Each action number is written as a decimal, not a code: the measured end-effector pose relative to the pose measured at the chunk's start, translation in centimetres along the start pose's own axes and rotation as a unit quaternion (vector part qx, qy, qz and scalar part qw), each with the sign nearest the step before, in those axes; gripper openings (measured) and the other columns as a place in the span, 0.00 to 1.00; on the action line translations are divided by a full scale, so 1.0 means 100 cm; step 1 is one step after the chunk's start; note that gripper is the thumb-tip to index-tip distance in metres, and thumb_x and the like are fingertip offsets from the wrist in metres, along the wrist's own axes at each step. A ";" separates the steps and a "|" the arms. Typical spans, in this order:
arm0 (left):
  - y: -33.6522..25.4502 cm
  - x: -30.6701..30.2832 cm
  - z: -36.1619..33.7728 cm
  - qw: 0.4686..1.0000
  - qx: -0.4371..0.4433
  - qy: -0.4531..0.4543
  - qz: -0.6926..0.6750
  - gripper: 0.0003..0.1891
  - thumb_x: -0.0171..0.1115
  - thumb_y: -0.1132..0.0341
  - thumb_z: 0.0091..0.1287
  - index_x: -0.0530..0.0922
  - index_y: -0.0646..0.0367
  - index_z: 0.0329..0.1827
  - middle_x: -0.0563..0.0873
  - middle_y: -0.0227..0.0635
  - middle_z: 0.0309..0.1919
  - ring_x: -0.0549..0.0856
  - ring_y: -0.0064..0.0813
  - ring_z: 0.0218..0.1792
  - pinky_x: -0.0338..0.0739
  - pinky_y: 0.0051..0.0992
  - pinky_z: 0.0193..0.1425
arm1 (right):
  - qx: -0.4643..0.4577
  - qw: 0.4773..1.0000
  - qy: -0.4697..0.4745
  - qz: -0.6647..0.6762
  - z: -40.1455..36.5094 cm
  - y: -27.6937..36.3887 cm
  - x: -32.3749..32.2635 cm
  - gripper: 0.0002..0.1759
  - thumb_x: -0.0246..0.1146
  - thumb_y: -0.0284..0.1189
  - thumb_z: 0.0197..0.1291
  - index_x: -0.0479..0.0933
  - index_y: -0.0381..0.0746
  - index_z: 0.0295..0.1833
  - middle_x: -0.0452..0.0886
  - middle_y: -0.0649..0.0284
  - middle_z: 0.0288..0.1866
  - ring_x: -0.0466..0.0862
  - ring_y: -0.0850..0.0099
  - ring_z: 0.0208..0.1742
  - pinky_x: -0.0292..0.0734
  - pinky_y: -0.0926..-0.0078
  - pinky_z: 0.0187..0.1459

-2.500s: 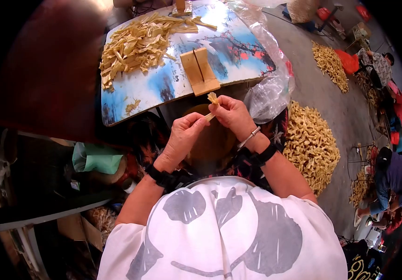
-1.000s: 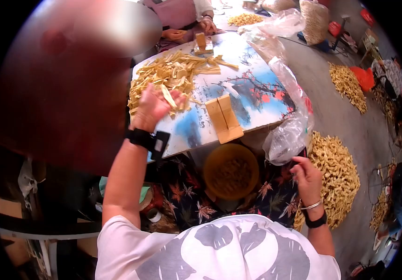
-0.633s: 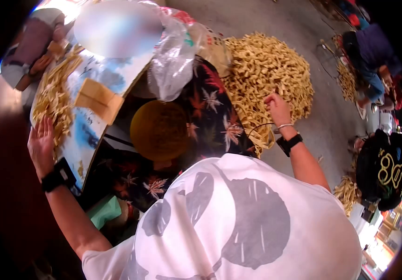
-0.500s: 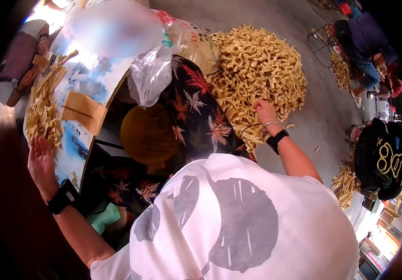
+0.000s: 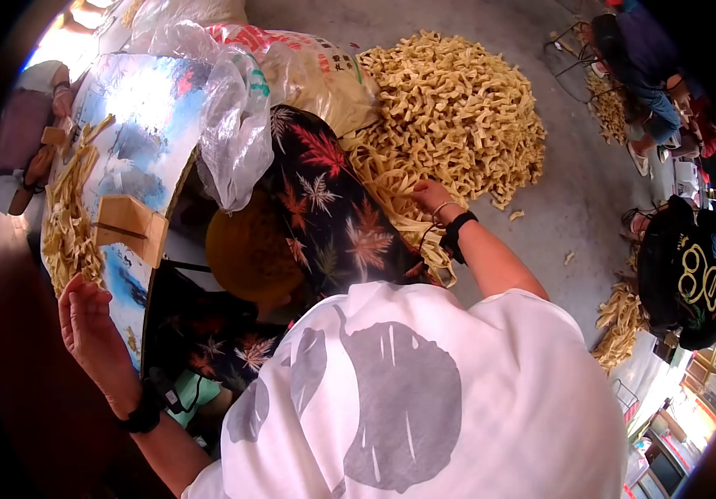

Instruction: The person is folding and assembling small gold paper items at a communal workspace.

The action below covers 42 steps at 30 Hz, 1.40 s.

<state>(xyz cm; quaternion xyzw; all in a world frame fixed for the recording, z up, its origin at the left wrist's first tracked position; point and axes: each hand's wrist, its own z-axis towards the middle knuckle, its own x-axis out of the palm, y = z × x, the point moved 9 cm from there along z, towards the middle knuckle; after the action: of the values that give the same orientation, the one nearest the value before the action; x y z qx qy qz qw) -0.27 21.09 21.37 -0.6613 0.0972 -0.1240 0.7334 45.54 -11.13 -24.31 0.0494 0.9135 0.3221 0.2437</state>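
My left hand [image 5: 96,333] is at the near end of a heap of long yellowish strips [image 5: 71,224] on the paint-stained table. Its fingers are loosely bent and apart, with nothing visible in them. My right hand [image 5: 434,200] reaches down to more long yellowish strips [image 5: 387,187] on my right. Its fingers are drawn together at these strips; the fingertips are partly hidden. Beyond them rises a large pile of short, knobbly yellowish pieces [image 5: 462,116] on the floor. A wooden block [image 5: 129,226] with a dark slot across it sits at the table's edge.
A person's hand [image 5: 39,165] is across the table [image 5: 137,154], near a small wooden block [image 5: 54,135]. Clear plastic [image 5: 237,137] hangs over the table edge beside a filled sack [image 5: 316,79]. Below is a round yellow container [image 5: 250,254]. People sit at the right.
My left hand has turned and its fingers have bent inward from a flatter, spread pose. My right hand has shifted left and slightly down onto the long strips. The view has shifted slightly.
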 end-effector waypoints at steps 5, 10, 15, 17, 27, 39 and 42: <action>0.005 0.023 -0.012 0.999 0.025 0.021 0.037 0.12 0.56 0.68 0.75 0.79 0.67 0.54 0.86 0.35 0.38 0.83 0.20 0.35 0.78 0.22 0.46 | -0.162 0.928 -0.140 -0.306 -0.039 0.097 -0.074 0.12 0.63 0.36 0.62 0.84 0.38 0.41 0.87 0.64 0.33 0.85 0.68 0.32 0.79 0.68 0.37; 0.001 0.093 -0.028 0.991 0.034 0.089 0.093 0.13 0.58 0.71 0.73 0.79 0.65 0.57 0.84 0.30 0.37 0.79 0.15 0.33 0.75 0.17 0.44 | -0.345 0.901 -0.088 0.247 -0.204 0.280 -0.169 0.11 0.67 0.30 0.61 0.80 0.42 0.49 0.75 0.78 0.30 0.72 0.87 0.27 0.70 0.87 0.30; 0.011 0.219 -0.051 0.945 0.016 0.307 0.109 0.34 0.67 0.75 0.64 0.63 0.59 0.74 0.81 0.32 0.54 0.77 0.13 0.30 0.76 0.17 0.36 | -0.490 0.805 0.073 0.326 -0.320 0.390 -0.154 0.14 0.64 0.32 0.67 0.76 0.38 0.55 0.75 0.75 0.34 0.67 0.89 0.26 0.62 0.91 0.27; 0.004 0.263 -0.066 0.937 0.043 0.341 0.068 0.39 0.69 0.75 0.63 0.59 0.58 0.76 0.77 0.31 0.60 0.77 0.15 0.30 0.77 0.19 0.37 | -0.508 0.788 0.136 0.320 -0.347 0.417 -0.129 0.13 0.61 0.31 0.70 0.75 0.37 0.56 0.76 0.75 0.33 0.66 0.91 0.25 0.60 0.94 0.26; -0.038 0.243 -0.050 0.933 0.068 0.326 -0.140 0.13 0.49 0.59 0.80 0.76 0.59 0.43 0.80 0.31 0.33 0.74 0.16 0.29 0.69 0.16 0.32 | -0.655 0.748 0.020 0.108 -0.328 0.415 -0.067 0.38 0.73 0.35 0.57 0.64 0.41 0.70 0.83 0.68 0.45 0.82 0.72 0.40 0.78 0.73 0.43; -0.189 0.054 -0.042 0.877 0.197 0.231 -0.372 0.09 0.45 0.75 0.71 0.70 0.73 0.47 0.64 0.31 0.27 0.64 0.23 0.27 0.66 0.29 0.41 | -0.432 0.899 -0.052 -0.044 -0.209 0.293 -0.008 0.13 0.69 0.24 0.55 0.77 0.40 0.46 0.76 0.61 0.38 0.79 0.63 0.40 0.76 0.70 0.46; -0.199 0.017 -0.044 0.863 0.214 0.214 -0.404 0.05 0.46 0.79 0.66 0.70 0.72 0.38 0.61 0.31 0.22 0.62 0.22 0.24 0.65 0.27 0.39 | -0.553 0.817 -0.143 -0.083 -0.209 0.289 -0.005 0.15 0.70 0.23 0.53 0.77 0.40 0.46 0.76 0.61 0.41 0.79 0.62 0.41 0.76 0.70 0.46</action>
<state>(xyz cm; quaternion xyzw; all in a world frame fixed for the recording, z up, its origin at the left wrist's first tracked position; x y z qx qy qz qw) -1.04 14.47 40.74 -0.4263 -0.0530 -0.5662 0.7035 34.02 -0.29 7.69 -0.1237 0.5375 0.7406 0.3838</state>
